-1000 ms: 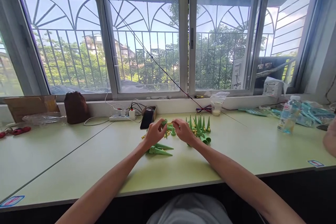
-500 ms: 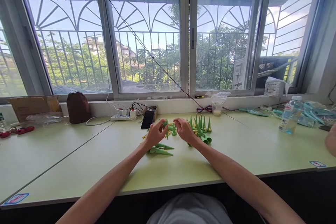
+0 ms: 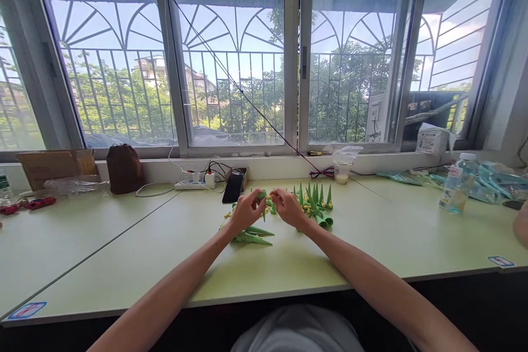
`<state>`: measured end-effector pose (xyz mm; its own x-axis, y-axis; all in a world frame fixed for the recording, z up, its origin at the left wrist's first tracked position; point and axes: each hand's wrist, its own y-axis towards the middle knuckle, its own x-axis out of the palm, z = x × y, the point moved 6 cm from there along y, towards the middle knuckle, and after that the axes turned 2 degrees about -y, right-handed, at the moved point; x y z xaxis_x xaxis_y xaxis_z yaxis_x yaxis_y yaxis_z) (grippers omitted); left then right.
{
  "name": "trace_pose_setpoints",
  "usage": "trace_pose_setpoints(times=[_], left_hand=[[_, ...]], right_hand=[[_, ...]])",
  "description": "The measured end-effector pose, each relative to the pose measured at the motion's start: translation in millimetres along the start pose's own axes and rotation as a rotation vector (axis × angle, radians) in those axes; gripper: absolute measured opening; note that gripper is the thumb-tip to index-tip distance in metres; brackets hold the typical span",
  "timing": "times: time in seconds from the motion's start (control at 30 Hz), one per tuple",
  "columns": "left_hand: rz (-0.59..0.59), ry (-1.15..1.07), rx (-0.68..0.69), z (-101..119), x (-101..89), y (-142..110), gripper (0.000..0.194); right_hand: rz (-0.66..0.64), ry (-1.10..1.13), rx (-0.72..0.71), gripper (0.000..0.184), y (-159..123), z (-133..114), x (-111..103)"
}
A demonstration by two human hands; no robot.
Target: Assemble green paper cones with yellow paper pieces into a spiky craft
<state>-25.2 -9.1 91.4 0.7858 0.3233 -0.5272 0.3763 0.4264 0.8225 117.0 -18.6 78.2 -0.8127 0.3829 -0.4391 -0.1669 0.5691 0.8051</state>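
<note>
My left hand [image 3: 246, 210] is closed in a pinch on a green plastic cone piece [image 3: 263, 198], its tip pointing down. My right hand [image 3: 289, 207] is close beside it, fingers pinched on a small yellow part [image 3: 270, 199] that meets the cone. Both hands hover just above the pale green table [image 3: 289, 264]. Under my left hand lie two or three green cones [image 3: 251, 235] on their sides. Behind my right hand several green cones [image 3: 315, 196] stand upright, with more green pieces [image 3: 324, 221] and small yellow parts [image 3: 307, 207] around them.
A black phone [image 3: 232, 190] leans by a power strip [image 3: 193, 182] with cables. A brown pouch [image 3: 124, 169], a cardboard box [image 3: 53, 165] and red-handled pliers [image 3: 27, 204] are at the left. At the right stand a water bottle [image 3: 456, 188], a cup [image 3: 341, 173], teal bags [image 3: 495, 181] and another person's hand [image 3: 520, 228].
My hands have drawn slightly closer together, the yellow part now meeting the green cone. The view has shifted a little to the left.
</note>
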Motion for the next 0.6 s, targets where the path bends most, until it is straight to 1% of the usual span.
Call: trace_pose_setpoints(times=[0.3,0.6], left_hand=[[-0.013,-0.025,-0.032,-0.9,-0.4,-0.3,0.014],[-0.029,-0.065,-0.076,-3.9,2.2,-1.3,0.017]], right_hand=[[-0.026,0.056,0.039,0.017,0.4,7.0,4.1],[-0.019,0.101,0.079,0.014,1.9,5.0,2.0]])
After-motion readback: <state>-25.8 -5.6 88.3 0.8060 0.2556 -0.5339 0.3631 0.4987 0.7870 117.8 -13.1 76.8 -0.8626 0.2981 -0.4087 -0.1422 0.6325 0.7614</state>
